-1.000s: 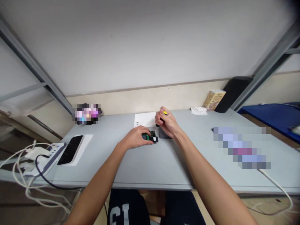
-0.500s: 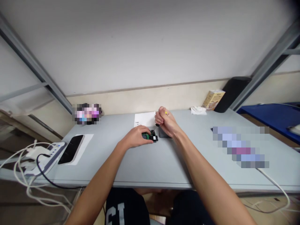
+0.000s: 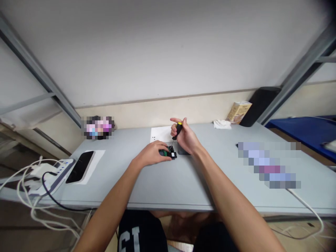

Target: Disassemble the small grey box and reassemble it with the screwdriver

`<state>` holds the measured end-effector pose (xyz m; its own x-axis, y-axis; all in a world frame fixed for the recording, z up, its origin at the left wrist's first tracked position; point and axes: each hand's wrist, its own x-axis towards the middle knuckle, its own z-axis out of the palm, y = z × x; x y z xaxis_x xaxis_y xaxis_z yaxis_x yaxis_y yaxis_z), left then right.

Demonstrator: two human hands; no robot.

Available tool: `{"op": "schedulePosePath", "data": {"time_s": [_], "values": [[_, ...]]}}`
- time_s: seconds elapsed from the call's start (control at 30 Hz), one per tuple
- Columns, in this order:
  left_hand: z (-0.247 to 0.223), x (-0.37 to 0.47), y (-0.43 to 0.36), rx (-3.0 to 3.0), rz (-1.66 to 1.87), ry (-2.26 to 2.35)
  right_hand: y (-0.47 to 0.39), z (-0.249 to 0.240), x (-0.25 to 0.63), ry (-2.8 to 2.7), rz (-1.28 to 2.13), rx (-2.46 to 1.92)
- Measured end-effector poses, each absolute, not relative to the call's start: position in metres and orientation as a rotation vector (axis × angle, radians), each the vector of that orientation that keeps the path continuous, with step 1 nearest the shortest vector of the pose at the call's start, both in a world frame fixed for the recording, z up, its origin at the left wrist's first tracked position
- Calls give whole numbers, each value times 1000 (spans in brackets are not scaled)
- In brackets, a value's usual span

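My left hand (image 3: 155, 153) is closed around a small black device with a green circuit board (image 3: 172, 154), pressing it to the grey table (image 3: 162, 185). In my right hand (image 3: 186, 138) is a screwdriver (image 3: 177, 131) with a black handle and a yellow end. Its thin shaft slants down to the device, and its tip meets the board area. The thumb and index finger of that hand are raised off the handle while the other fingers curl round it. Partly behind my right wrist lies a dark grey flat piece (image 3: 183, 150).
Behind my hands lies white paper (image 3: 159, 133) with several tiny dark specks. To the left are a phone (image 3: 80, 167) and a power strip (image 3: 54, 178) with cables. A tissue (image 3: 222, 124), a yellow carton (image 3: 238, 111) and a black speaker-like cylinder (image 3: 262, 105) stand back right.
The fingers of my right hand have loosened from a tight fist; thumb and index finger now stick out and the screwdriver handle shows. My left hand and the device stay in place.
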<state>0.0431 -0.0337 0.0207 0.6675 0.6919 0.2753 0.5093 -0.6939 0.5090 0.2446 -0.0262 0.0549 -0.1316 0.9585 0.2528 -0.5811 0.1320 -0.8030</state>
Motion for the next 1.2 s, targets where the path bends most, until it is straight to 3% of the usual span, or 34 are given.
{"op": "schedulePosePath", "data": {"time_s": [0.67,0.83,1.0,1.2], "values": [[23,45,-34,2511,619,950,-28,55,244,-896,1409,-530],[26,46,-35,2520,584,975,-25,54,243,-1031,1292,-620],[29,44,-37,2545,549,964,-37,57,234,-1339,955,-841],[33,45,-42,2500,536,995,-51,75,244,-1240,665,-770]]}}
